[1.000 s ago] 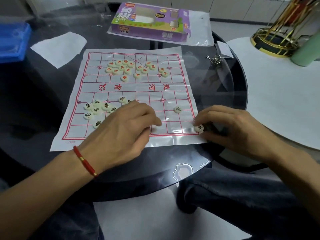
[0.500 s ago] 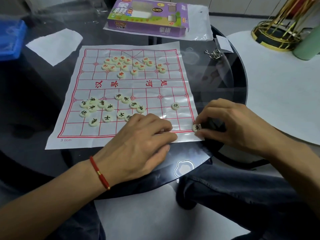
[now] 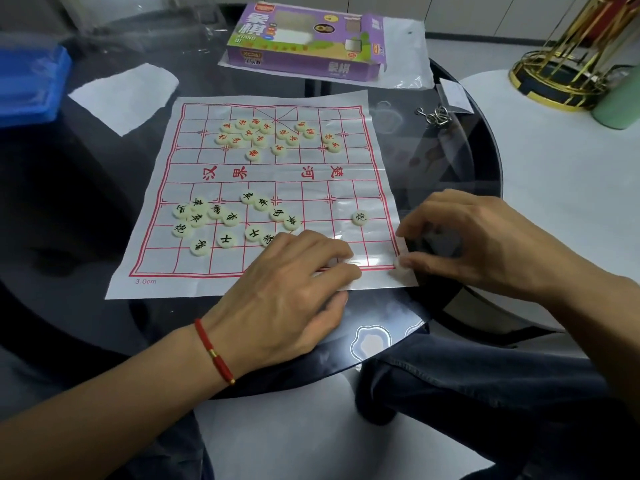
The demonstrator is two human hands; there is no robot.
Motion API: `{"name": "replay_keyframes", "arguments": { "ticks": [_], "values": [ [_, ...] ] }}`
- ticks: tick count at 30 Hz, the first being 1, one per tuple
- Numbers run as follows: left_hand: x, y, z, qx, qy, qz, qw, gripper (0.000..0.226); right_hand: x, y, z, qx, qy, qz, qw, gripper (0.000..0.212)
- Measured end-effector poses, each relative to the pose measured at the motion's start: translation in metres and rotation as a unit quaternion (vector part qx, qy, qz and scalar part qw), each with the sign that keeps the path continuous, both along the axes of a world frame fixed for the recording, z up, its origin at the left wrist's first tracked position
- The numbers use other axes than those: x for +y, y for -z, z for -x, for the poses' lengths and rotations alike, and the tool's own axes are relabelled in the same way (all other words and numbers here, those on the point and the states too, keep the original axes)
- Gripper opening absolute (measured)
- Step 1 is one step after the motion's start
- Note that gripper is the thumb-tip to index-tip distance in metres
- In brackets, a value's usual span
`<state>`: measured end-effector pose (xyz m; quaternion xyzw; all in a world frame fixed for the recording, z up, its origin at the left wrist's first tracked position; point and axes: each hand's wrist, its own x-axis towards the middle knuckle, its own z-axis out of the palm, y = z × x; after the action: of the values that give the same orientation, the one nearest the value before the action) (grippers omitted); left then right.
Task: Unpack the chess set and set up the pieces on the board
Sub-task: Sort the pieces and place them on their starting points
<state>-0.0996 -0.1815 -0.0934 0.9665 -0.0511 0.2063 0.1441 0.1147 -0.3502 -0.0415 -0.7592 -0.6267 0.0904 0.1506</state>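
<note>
The chess board [image 3: 263, 174] is a thin plastic sheet with a red grid, lying flat on the dark glass table. Red-lettered pieces [image 3: 277, 135] sit in a loose cluster on its far half. Black-lettered pieces [image 3: 227, 220] are scattered on the near left, and one black piece [image 3: 359, 217] lies alone at the near right. My left hand [image 3: 294, 292] rests flat on the board's near edge, fingers straight and pressing the sheet. My right hand [image 3: 467, 244] is curled at the near right corner, where thumb and fingers pinch a chess piece [image 3: 399, 264] that is mostly hidden.
The purple chess box [image 3: 304, 39] lies on a plastic bag behind the board. A metal wire puzzle [image 3: 434, 116] sits at the right, a blue tray [image 3: 31, 88] at the far left. A white round table [image 3: 554, 168] holds a gold stand [image 3: 568, 74] and a green cup [image 3: 620, 98].
My left hand slid right and toward me off the black pieces, uncovering them, and now presses the near edge. My right hand stays at the corner with its piece.
</note>
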Motion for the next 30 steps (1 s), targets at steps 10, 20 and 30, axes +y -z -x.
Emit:
{"name": "replay_keyframes", "arguments": {
  "ticks": [10,20,30],
  "values": [
    [0.063,-0.029,0.005,-0.048,-0.218,0.059,0.973,0.021,0.096,0.007,0.034,-0.104,-0.046,-0.038,0.993,0.037],
    [0.076,-0.040,0.008,-0.120,-0.264,0.108,0.951,0.019,0.122,0.019,0.047,-0.151,-0.024,-0.011,0.988,0.035],
    [0.073,-0.033,0.003,-0.111,-0.260,0.115,0.952,0.015,0.080,-0.010,-0.042,-0.052,0.096,0.005,0.994,0.024]
  ]
}}
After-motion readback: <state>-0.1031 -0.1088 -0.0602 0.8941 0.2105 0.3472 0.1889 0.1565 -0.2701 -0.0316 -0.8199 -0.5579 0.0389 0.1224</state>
